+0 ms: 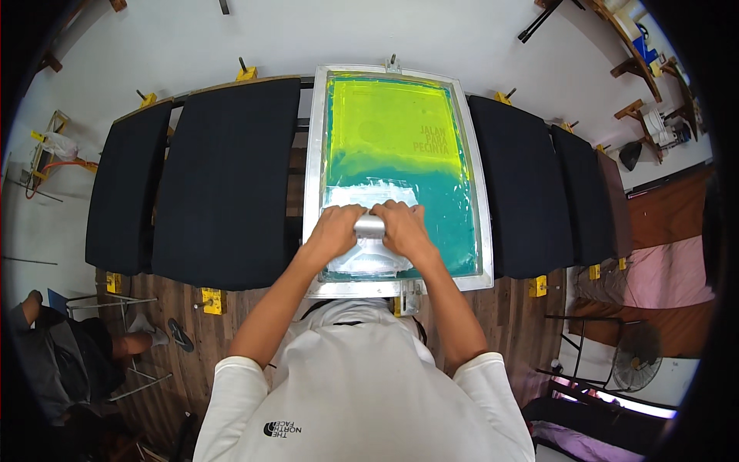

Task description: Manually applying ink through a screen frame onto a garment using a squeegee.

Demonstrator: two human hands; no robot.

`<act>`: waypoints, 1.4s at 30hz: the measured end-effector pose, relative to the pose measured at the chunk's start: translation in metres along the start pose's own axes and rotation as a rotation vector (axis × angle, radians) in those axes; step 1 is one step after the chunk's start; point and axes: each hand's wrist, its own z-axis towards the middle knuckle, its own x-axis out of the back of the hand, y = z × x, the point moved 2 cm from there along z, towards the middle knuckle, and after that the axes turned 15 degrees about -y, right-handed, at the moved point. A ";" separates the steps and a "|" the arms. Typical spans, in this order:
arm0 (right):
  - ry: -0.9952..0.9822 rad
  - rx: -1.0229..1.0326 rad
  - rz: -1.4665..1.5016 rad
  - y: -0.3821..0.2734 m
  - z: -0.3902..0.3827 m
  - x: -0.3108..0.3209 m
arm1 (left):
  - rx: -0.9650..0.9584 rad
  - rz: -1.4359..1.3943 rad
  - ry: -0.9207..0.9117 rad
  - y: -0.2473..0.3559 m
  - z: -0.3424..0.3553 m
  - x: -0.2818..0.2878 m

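An aluminium-framed printing screen (479, 223) stands at the centre, its mesh yellow-green at the top and teal below, with faint lettering. White ink (362, 190) is smeared over its lower left half. My left hand (339, 231) and my right hand (404, 229) grip a silver squeegee (369, 225) from either side, low on the screen, fingers curled over it. The squeegee's lower edge is hard to make out against the ink.
Black-covered boards (225, 181) flank the screen on both sides, with yellow clamps (212, 300) along them. A seated person (69, 354) is at the lower left beside a sandal (181, 335). A fan (637, 356) stands at the lower right, wooden shelves (627, 42) at the upper right.
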 end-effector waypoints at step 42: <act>-0.072 0.097 0.056 0.005 -0.032 -0.006 | -0.043 -0.023 -0.012 0.024 -0.026 -0.022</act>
